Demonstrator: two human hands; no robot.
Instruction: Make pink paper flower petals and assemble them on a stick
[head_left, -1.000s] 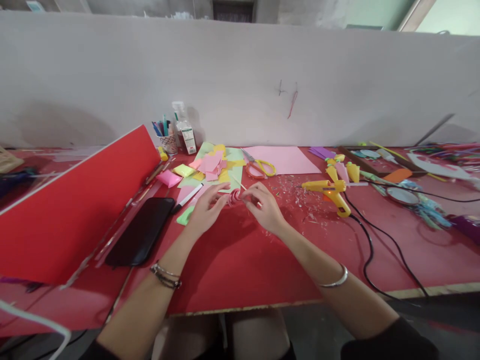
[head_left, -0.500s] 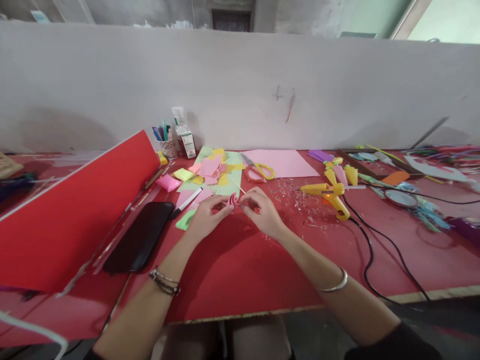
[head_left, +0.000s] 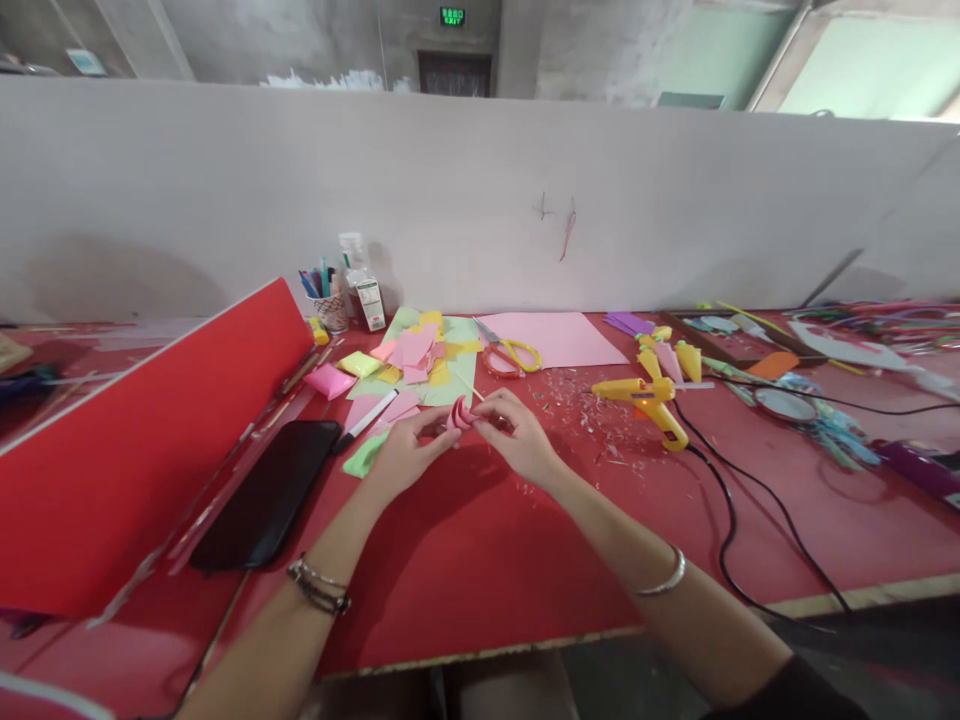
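Between both hands, above the middle of the red table [head_left: 450, 570], is a small curled piece of pink paper [head_left: 460, 413] with layered folds. My left hand [head_left: 411, 450] grips its left side between thumb and fingers. At its right edge, my right hand [head_left: 517, 430] pinches it with thumb and forefinger. A thin pale stick [head_left: 471, 387] shows just behind the fingers. Pink and yellow paper pieces [head_left: 416, 350] lie beyond the hands on a light green sheet [head_left: 459, 388], and scissors [head_left: 510, 357] with yellow and orange handles lie to their right.
On the right lies a yellow glue gun [head_left: 645, 400] with a black cord [head_left: 727, 490], among scattered scraps. A black phone [head_left: 270, 490], a marker [head_left: 367, 420] and a leaning red board [head_left: 150, 430] are on the left. A pen cup [head_left: 328, 312] and bottle [head_left: 364, 285] stand behind.
The head view has tilted up a little, so an exit sign now shows. The pink paper has turned slightly between the fingers and more of it is visible.
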